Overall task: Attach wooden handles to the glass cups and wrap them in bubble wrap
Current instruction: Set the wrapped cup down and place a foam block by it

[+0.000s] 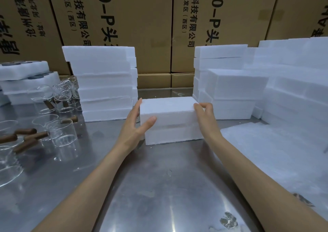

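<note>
On the steel worktop (159, 187), dead centre, there's a white foam box (170, 120) — looks like a lid sitting on a base, with a seam running along the front. The left hand (137, 123) clasps its left end, thumb across the front face and fingers up along the side. The right hand (205, 114) grips the right end, fingertips curled over the top edge. So both hands are on the box, not on any glassware.

As for progress: off to the left sit the cups (62, 134), a loose cluster of clear glass ones, several already wearing their brown wooden handles (36, 136) which stick out sideways. A few further back look handled too, though the glass is hard to read. I'd say the handle step is at least partly done. I can't make out any bubble wrap for sure — the pale sheet (275, 152) on the right could be foam padding, can't tell. No cup looks wrapped yet, so that part seems still to do.

Foam stacks (106, 84) flank the box on both sides, with cartons (124, 19) walling off the back.
</note>
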`<act>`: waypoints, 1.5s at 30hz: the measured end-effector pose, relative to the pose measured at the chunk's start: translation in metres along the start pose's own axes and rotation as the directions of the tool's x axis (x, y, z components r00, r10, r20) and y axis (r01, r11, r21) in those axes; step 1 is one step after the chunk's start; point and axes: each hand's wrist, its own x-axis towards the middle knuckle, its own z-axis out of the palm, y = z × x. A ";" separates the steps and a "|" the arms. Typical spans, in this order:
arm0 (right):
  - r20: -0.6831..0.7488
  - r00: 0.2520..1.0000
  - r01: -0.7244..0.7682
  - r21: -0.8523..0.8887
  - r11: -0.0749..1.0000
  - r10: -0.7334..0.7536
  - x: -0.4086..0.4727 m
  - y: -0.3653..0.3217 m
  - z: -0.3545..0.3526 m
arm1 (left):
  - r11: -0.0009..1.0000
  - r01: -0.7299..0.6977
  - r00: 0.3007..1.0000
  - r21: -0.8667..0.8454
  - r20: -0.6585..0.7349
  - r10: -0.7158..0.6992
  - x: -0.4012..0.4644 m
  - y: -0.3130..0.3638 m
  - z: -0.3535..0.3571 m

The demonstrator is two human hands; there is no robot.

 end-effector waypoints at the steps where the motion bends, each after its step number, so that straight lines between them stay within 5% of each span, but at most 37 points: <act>1: -0.007 1.000 -0.005 -0.011 1.000 0.005 0.000 0.001 0.000 | 1.000 0.001 1.000 -0.011 0.004 -0.001 0.000 0.000 0.000; 24: -0.028 0.993 -0.118 -0.084 0.989 0.116 0.001 0.008 -0.002 | 0.961 0.043 0.997 0.273 0.057 -0.061 -0.004 -0.002 -0.002; 32: -0.014 0.991 -0.133 -0.009 0.991 0.133 0.001 0.004 -0.003 | 0.985 0.175 0.984 -0.007 0.041 -0.174 0.000 0.013 0.005; 36: -0.046 0.998 0.037 -0.094 0.995 -0.041 0.000 0.000 -0.002 | 0.969 0.232 0.966 -0.084 -0.096 -0.239 -0.005 0.014 0.013; 45: -0.008 1.000 -0.018 -0.136 0.991 0.017 0.005 -0.001 0.000 | 0.930 0.368 0.928 -0.002 -0.067 -0.368 -0.006 0.036 0.016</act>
